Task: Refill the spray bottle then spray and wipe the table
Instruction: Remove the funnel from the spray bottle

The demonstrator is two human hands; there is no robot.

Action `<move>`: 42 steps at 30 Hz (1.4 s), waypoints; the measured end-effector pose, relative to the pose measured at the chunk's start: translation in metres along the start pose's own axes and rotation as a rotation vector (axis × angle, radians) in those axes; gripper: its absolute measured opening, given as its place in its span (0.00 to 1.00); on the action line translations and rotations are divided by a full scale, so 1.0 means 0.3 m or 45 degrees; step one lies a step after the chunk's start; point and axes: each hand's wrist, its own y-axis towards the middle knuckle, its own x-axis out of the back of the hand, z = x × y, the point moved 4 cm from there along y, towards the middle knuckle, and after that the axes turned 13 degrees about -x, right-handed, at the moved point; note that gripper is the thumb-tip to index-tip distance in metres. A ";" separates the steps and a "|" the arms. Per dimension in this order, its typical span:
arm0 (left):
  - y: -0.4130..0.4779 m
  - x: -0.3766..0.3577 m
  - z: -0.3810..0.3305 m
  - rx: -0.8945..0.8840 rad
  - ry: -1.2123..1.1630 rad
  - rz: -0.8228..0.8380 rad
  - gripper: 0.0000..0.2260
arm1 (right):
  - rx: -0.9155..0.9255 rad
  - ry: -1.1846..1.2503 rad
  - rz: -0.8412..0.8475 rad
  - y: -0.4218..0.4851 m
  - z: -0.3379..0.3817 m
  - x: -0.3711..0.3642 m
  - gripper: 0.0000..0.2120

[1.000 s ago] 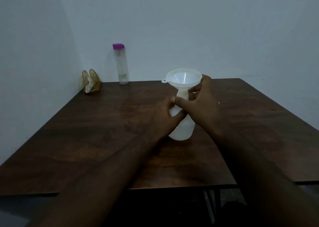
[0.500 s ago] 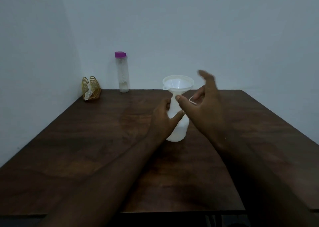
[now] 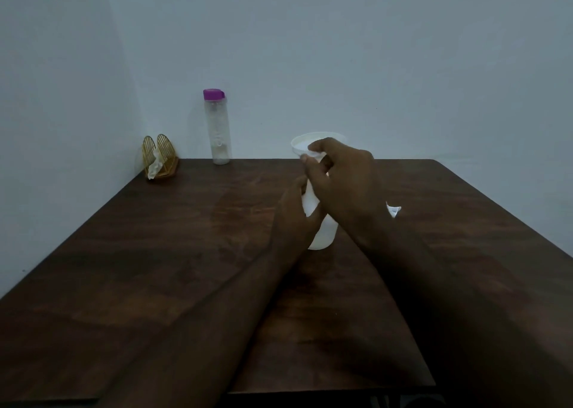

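Spray bottle (image 3: 324,237): white, upright, just right of frame centre on the tabletop (image 3: 186,252). Its top is off and a white funnel (image 3: 299,144) sits in the neck, presumably so liquid can be poured in without spilling.

Left hand (image 3: 293,221): fingers curled round the bottle's upper body from the left. The likely reason is that the funnel makes the bottle top-heavy, so the grip keeps it from tipping.

Right hand (image 3: 347,181): over the funnel, fingers curled, with one fingertip on the rim and the thumb just under it. It reads as a light pinch to seat or straighten the funnel.

Small white piece (image 3: 393,211): lies on the tabletop just right of the right hand, mostly hidden. It is possibly the removed sprayer head, but this cannot be confirmed.

Clear bottle with purple cap (image 3: 218,128): upper left of frame, against the wall, cap on, well apart from both hands. It is the probable refill source and is not yet touched.

Gold napkin holder (image 3: 159,156): far left corner, with white tissue in it, likely for the wipe.
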 end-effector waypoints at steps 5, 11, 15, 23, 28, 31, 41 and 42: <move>0.001 0.001 -0.016 -0.023 0.002 -0.043 0.25 | -0.380 0.623 0.333 0.046 -0.094 0.047 0.08; 0.002 -0.003 -0.015 0.005 0.032 -0.018 0.25 | -0.655 0.908 0.544 0.167 -0.156 0.067 0.08; 0.001 -0.005 -0.004 0.021 0.033 -0.007 0.27 | -0.855 1.036 0.551 0.192 -0.186 0.037 0.11; -0.002 -0.001 -0.001 0.002 0.004 -0.049 0.26 | -0.872 1.152 0.497 0.202 -0.193 -0.003 0.08; -0.004 0.006 -0.003 -0.017 0.008 -0.040 0.26 | -0.628 0.820 0.409 0.221 -0.176 0.004 0.08; -0.003 0.011 -0.002 -0.020 -0.021 -0.043 0.25 | -0.580 0.870 0.452 0.225 -0.154 -0.008 0.08; -0.006 0.012 -0.004 -0.022 -0.003 -0.032 0.25 | -0.682 0.946 0.424 0.224 -0.176 -0.031 0.05; -0.006 0.011 -0.003 -0.024 -0.003 -0.033 0.25 | -0.692 0.913 0.435 0.222 -0.184 -0.032 0.05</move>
